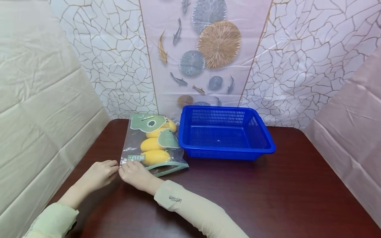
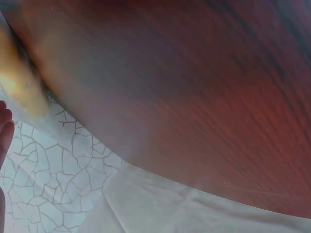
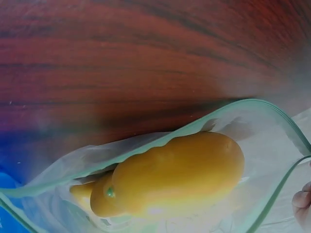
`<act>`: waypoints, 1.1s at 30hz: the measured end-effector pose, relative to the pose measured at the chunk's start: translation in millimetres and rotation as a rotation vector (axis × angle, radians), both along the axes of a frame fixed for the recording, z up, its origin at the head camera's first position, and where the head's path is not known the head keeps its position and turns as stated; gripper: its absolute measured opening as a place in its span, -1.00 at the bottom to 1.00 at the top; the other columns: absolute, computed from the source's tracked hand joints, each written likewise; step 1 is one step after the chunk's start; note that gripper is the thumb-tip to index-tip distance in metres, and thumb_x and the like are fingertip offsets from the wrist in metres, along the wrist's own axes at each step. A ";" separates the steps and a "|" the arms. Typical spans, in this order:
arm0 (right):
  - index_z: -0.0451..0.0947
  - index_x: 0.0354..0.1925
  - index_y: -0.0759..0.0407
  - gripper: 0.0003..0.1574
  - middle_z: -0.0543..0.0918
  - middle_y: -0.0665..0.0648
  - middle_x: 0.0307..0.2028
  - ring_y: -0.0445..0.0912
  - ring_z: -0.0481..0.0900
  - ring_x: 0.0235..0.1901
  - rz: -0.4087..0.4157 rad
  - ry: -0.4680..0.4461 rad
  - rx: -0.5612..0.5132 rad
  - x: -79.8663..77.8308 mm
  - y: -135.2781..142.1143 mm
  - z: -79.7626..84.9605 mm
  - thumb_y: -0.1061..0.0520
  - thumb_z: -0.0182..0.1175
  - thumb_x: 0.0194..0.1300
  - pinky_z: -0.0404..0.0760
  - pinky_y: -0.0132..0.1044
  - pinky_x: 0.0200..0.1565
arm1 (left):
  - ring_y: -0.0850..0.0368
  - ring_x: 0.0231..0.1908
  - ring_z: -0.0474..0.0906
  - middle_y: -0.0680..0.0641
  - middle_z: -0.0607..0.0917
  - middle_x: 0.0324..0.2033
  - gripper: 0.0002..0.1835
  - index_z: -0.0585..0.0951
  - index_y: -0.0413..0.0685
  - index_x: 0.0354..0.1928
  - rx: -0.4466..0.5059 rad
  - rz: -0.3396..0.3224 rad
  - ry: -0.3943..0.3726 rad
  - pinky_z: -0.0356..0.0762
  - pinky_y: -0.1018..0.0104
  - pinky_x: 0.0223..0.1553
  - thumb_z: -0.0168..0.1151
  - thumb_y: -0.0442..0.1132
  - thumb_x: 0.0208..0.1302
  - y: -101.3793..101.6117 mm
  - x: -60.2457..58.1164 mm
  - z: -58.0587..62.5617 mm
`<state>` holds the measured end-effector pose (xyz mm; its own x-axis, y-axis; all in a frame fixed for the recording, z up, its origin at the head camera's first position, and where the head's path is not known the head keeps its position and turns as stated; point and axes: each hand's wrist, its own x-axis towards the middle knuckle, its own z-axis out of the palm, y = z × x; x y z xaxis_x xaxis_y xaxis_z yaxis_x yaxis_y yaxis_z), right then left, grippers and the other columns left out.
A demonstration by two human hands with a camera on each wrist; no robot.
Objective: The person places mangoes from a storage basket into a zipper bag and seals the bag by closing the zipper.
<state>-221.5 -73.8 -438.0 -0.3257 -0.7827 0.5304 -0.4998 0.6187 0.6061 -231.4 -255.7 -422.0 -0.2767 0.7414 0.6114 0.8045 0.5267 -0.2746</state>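
A clear zip bag [image 1: 131,145] with green cartoon prints lies on the table and holds several yellow mango-like fruits [image 1: 154,157]. At its near left corner, my left hand [image 1: 102,172] pinches the edge with curled fingers. Right beside it, my right hand [image 1: 135,173] grips the same corner, knuckles up. The right wrist view shows the green-rimmed mouth of the bag gaping, with a large yellow fruit [image 3: 180,174] inside and fingertips [image 3: 302,199] at the right edge. In the left wrist view, fingers [image 2: 5,126] show only at the left border, near the blurred bag.
A blue plastic basket [image 1: 227,151] with slotted walls stands right of the bag, close against it. Both stand on a dark red-brown wooden table [image 1: 268,198]. Patterned cloth [image 1: 119,49] hangs behind the table, and pale cloth [image 1: 44,115] rises at the left.
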 end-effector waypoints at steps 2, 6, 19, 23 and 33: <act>0.54 -0.29 -0.17 -0.73 0.59 -0.18 -0.34 -0.28 0.51 -0.29 -0.004 -0.013 0.022 -0.5 0.5 0.3 0.12 -0.10 0.35 0.47 -0.44 -0.27 | 0.17 -0.64 0.35 0.06 0.43 -0.61 -0.75 0.45 -0.02 -0.63 -0.007 0.009 -0.007 0.26 0.37 -0.68 -0.11 -0.26 0.17 -1.6 0.1 1.2; 0.54 -0.28 -0.17 -0.75 0.60 -0.18 -0.31 -0.28 0.52 -0.27 -0.008 -0.039 0.065 -0.6 4.9 2.0 0.11 -0.07 0.35 0.49 -0.44 -0.22 | 0.16 -0.64 0.35 0.06 0.43 -0.62 -0.78 0.48 -0.02 -0.60 -0.013 0.024 -0.017 0.27 0.36 -0.68 -0.07 -0.24 0.15 -4.1 0.2 1.2; 0.50 -0.42 -0.15 -0.76 0.60 -0.18 -0.40 -0.24 0.50 -0.31 -0.004 0.016 0.063 -6.9 21.0 -0.3 0.12 -0.06 0.29 0.40 -0.38 -0.24 | 0.17 -0.65 0.35 0.08 0.41 -0.64 -0.86 0.47 0.00 -0.63 -0.020 0.056 -0.035 0.28 0.36 -0.67 0.23 -0.38 -0.25 -8.8 -7.4 -0.3; 0.52 -0.37 -0.13 -0.72 0.60 -0.14 -0.33 -0.21 0.51 -0.28 0.008 0.018 0.050 -9.8 26.0 0.6 0.14 -0.10 0.33 0.43 -0.35 -0.19 | 0.15 -0.62 0.41 0.06 0.45 -0.60 -0.90 0.51 -0.03 -0.57 -0.021 0.062 -0.034 0.32 0.35 -0.65 0.24 -0.35 -0.18 -9.0 -9.1 -4.0; 0.49 -0.40 -0.07 -0.75 0.60 -0.09 -0.34 -0.17 0.53 -0.27 0.085 0.054 -0.024 -15.1 32.1 2.1 0.15 -0.09 0.32 0.44 -0.32 -0.16 | 0.09 -0.47 0.57 -0.02 0.65 -0.44 -0.57 0.64 -0.14 -0.37 0.010 0.005 0.036 0.50 0.28 -0.52 -0.20 -0.13 0.45 14.8 -11.4 -7.7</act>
